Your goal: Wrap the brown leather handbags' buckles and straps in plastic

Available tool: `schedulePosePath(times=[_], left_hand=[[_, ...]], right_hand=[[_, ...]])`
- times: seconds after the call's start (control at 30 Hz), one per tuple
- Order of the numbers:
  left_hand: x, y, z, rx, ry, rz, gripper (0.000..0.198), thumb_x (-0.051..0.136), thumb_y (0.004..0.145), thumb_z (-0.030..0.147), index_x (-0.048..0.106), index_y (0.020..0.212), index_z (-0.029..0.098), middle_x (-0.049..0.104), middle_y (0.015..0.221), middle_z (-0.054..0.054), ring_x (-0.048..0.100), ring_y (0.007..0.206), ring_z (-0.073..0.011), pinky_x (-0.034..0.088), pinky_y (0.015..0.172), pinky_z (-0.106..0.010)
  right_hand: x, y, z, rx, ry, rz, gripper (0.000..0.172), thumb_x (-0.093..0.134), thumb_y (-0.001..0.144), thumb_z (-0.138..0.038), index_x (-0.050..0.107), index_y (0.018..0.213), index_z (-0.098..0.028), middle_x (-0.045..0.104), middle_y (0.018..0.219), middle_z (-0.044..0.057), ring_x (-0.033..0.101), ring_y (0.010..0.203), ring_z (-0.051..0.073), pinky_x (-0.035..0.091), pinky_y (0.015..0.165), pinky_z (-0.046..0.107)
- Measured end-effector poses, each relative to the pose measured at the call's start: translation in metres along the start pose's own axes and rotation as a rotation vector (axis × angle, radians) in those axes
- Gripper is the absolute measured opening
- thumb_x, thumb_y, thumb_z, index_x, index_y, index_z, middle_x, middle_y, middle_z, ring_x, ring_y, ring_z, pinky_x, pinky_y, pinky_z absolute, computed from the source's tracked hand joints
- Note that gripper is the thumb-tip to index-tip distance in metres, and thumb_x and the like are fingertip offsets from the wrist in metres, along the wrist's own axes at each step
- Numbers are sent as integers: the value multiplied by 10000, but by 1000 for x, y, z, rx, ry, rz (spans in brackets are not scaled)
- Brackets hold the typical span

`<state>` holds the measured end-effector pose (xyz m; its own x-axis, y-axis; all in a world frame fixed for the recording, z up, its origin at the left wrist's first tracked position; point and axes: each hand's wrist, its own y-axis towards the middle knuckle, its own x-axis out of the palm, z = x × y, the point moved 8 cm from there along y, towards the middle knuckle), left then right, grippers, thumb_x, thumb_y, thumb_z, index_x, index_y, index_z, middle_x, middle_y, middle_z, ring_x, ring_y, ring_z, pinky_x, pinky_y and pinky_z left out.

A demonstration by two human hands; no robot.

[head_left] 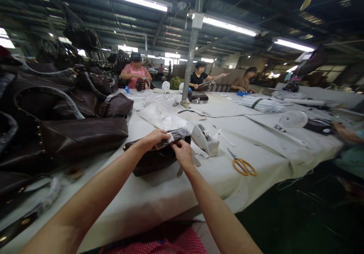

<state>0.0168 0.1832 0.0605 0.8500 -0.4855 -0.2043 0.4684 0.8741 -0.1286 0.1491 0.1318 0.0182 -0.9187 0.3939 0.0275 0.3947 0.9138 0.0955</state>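
A dark brown leather bag (pixel 153 163) lies on the white-covered table in front of me. Clear plastic wrap (pixel 181 133) covers its strap along the top. With fingers closed, my left hand (pixel 156 138) grips this wrapped strap, and a small white piece (pixel 171 137) shows at its fingertips. My right hand (pixel 183 152) is closed on the bag's upper edge, just right of the left one; its fingertips are partly hidden. Beside the bag stands a white tape dispenser (pixel 207 139). Scissors (pixel 243 166) with orange handles lie farther right.
Brown bags (pixel 82 136) are heaped on the left. Crumpled plastic (pixel 160 113) lies beyond my hands, near a grey post (pixel 191 49). A white fan (pixel 292 119) lies at right, near another person's hand (pixel 345 132). Several people work across the table (pixel 273 144).
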Motion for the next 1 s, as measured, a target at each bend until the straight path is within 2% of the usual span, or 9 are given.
schedulePosePath(times=[0.1,0.27,0.37,0.5,0.6,0.7,0.8,0.9,1.0], left_hand=[[2,-3,1,10,-1,-8,290,708,612,378,671,744,123,609,638,-14,518,558,-123,371,507,-226],[7,-13,5,51,46,-36,257,681,652,373,682,752,136,579,632,5,490,574,-120,343,498,-219],[10,-19,10,127,91,-50,240,666,679,367,670,760,141,574,661,9,490,617,-116,349,531,-210],[13,-23,6,137,65,-77,286,654,731,383,599,904,162,535,683,34,472,573,-102,357,501,-202],[14,-22,2,134,-7,-76,342,658,760,376,512,1003,184,541,740,34,492,590,-101,382,506,-197],[13,-21,6,123,22,-79,319,633,795,386,508,990,168,556,771,12,499,620,-110,394,528,-208],[-3,-30,27,194,129,-11,321,561,848,417,561,1014,142,611,882,-37,568,775,-159,457,655,-249],[-38,-63,54,381,257,138,402,529,867,427,582,1148,145,628,1176,-86,557,1112,-232,435,945,-310],[-71,-106,46,400,486,261,637,698,743,452,537,1292,173,532,1386,-104,449,1305,-298,325,1104,-363]], right_hand=[[8,-1,3,101,71,-90,202,719,607,-228,537,522,-197,434,453,-78,353,461,80,254,425,198],[20,-16,0,278,256,-315,335,594,777,-231,379,520,-218,256,445,-106,138,395,56,167,353,185],[24,-30,-5,311,446,-429,406,566,850,-246,308,539,-220,205,494,-112,87,415,54,163,342,154],[35,-43,-2,379,797,-552,406,625,862,-238,340,573,-208,205,533,-117,46,427,45,113,328,137],[39,-40,2,409,833,-571,447,662,854,-250,331,557,-208,202,521,-121,43,418,36,87,327,143],[42,-38,3,507,756,-624,441,696,841,-298,378,552,-197,214,500,-126,64,403,23,86,336,139],[38,-38,-1,539,667,-641,375,695,843,-381,478,613,-178,307,512,-108,123,395,23,107,346,141],[27,-41,-1,539,612,-611,329,684,839,-426,548,685,-170,471,584,-61,184,399,24,130,352,144],[10,-45,7,553,534,-545,258,723,790,-418,633,808,-176,604,665,-15,272,405,30,178,356,145]])
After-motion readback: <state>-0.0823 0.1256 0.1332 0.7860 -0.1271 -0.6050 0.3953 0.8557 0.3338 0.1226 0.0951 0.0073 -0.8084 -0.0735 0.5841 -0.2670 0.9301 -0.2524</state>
